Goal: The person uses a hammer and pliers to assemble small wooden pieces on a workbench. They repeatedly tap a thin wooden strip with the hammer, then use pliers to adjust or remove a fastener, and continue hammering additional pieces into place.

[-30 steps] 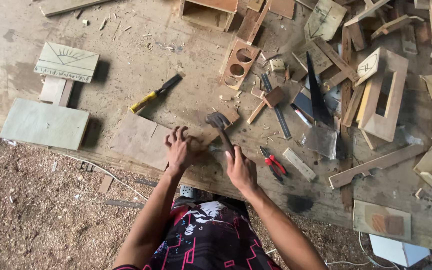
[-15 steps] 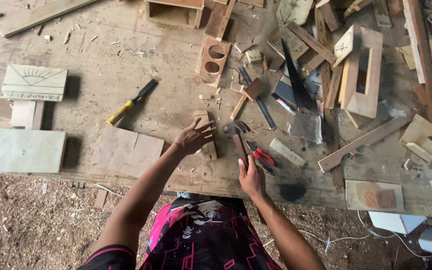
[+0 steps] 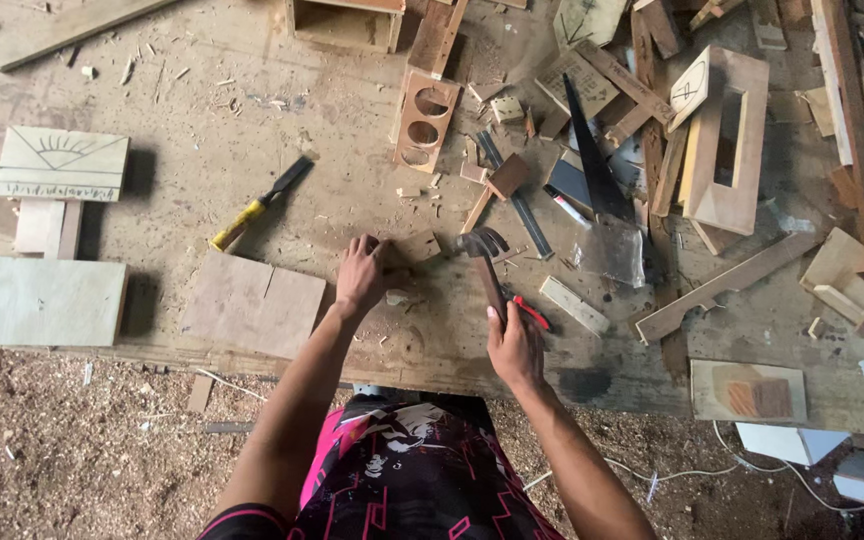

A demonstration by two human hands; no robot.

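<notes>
- Right hand (image 3: pixel 514 345) wraps the hammer (image 3: pixel 487 270) handle; long axis runs straight up the worktop (image 3: pixel 252 120), head pointing away.
- Left hand (image 3: pixel 360 275) presses fingers on a small wood block (image 3: pixel 414 248), possibly pinching it.

I am looking down at a woodworking shop. A worn, dusty wooden workbench (image 3: pixel 252 130) is strewn with offcuts and tools: a yellow-handled chisel (image 3: pixel 259 203), a black-bladed handsaw (image 3: pixel 595 170), a wooden mallet (image 3: pixel 495 187), a drilled wooden block with round holes (image 3: pixel 426 121) and a rectangular wooden frame (image 3: pixel 728 140). Sawdust and shavings cover the earthen floor (image 3: pixel 72 460) below the bench.
</notes>
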